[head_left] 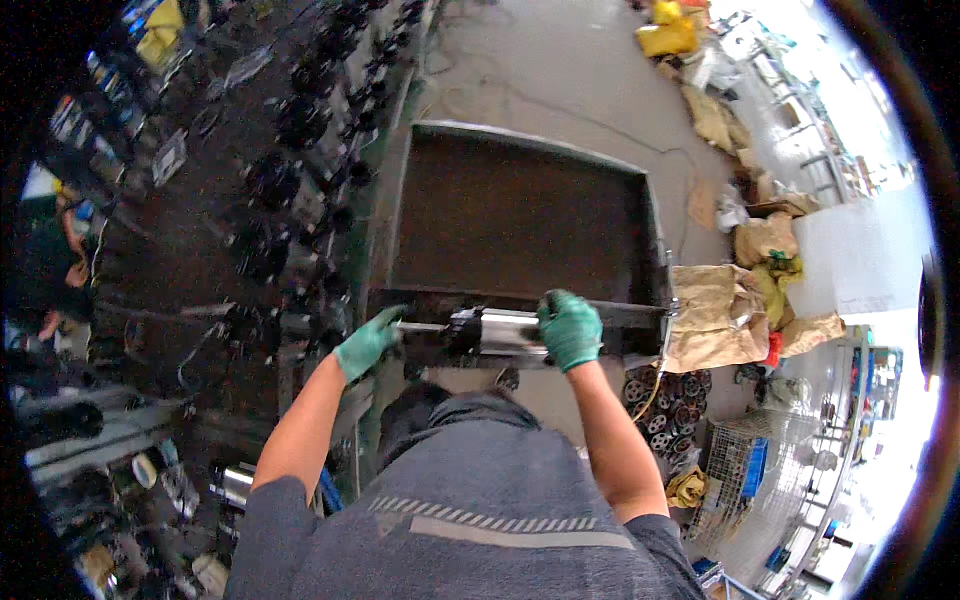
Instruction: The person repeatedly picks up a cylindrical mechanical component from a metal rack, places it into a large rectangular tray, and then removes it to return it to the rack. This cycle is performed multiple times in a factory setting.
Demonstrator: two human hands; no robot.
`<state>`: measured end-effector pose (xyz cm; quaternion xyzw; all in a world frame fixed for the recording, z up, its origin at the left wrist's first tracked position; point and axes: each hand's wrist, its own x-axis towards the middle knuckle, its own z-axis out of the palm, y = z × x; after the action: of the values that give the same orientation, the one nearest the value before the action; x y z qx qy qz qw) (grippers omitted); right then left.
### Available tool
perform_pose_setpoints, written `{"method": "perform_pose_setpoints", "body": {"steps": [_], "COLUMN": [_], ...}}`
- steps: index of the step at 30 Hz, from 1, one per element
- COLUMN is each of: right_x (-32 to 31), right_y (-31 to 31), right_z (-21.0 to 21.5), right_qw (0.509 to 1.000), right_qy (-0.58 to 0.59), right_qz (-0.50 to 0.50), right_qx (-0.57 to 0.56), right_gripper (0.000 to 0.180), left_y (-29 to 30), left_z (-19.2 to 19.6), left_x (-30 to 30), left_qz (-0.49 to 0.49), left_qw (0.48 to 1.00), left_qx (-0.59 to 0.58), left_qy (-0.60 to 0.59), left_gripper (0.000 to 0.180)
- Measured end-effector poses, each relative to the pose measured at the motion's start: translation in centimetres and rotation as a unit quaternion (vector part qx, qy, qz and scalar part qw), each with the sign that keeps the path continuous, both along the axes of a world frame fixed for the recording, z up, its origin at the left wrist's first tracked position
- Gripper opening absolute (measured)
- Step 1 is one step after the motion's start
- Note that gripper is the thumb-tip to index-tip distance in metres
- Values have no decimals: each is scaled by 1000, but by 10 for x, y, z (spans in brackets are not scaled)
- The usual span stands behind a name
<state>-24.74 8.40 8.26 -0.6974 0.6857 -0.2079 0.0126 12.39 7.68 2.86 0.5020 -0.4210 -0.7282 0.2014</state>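
Observation:
A shiny metal rotor [507, 332], a silver cylinder with a dark section and a thin shaft toward its left, lies level across the near side of a dark shallow metal tray [525, 138]. Wearing a green glove, my left hand [368, 343] closes at the shaft's left end; its fingertips are partly blurred. My right hand [572, 330], gloved in green too, grips the right end of the cylinder, its fingers curled over the top and hiding that end.
Dark round metal parts [275, 180] crowd the bench on the left. Another person's arm [75, 245] shows at far left. Brown sacking [715, 315] lies right of the tray, above several stacked pulley-like wheels [665, 410]. A wire cage [725, 470] stands at lower right.

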Motion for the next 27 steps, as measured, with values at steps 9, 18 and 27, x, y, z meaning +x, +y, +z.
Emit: {"method": "perform_pose_setpoints", "body": {"steps": [9, 18, 27], "right_x": [-3, -5, -5], "right_y": [-1, 1, 4], "right_z": [-4, -6, -4], "right_qw": [998, 998, 998], "right_qy": [32, 34, 21], "right_qz": [-12, -5, -8], "right_qx": [44, 52, 58], "right_gripper": [17, 19, 16], "left_y": [7, -5, -5], "left_z": [-30, -4, -7], "left_x": [-11, -6, -10], "left_qz": [50, -21, -179], "left_qw": [994, 998, 814], "left_qx": [-99, -65, -345], "left_qy": [6, -2, -431], "left_gripper": [29, 29, 41]}}
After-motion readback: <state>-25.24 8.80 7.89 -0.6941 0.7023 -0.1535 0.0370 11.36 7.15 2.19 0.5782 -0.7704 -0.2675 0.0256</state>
